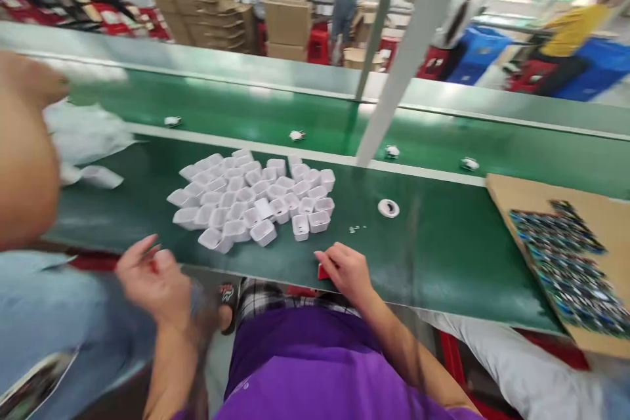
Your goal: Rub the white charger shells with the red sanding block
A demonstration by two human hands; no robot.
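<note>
Bench, long and dark green with a smooth top [453,262], ran the width of the view in front of the person. Along its far side, past a pale rail, lay a glossy brighter-green strip [246,102]. At the right end sat a flat brown cardboard sheet [603,200], bearing rows of dark printed circuit boards [571,269]. A co-worker's bare arm [24,170] came in at the left edge, partly in front of a crumpled translucent plastic bag [93,134].

Small white open-topped plastic cups [236,210] stood and leaned close together in a broad cluster left of centre on the bench. The left hand [155,282] was held near the bench's front edge, just below the cluster, fingers half-curled; blur left it impossible to tell whether they held anything. The right hand [348,272] was at the front edge, right of the cups, its fingers bent in.

Beyond that hand lay a white ring-shaped roll [382,209]. Four small white parts [297,136] were spaced well apart on the strip. A small flat red piece [323,272] showed beneath the right thumb and forefinger; whether pinched or merely covered, I could not tell. Tiny pale fragments [352,230] lay between the cups and the roll.
</note>
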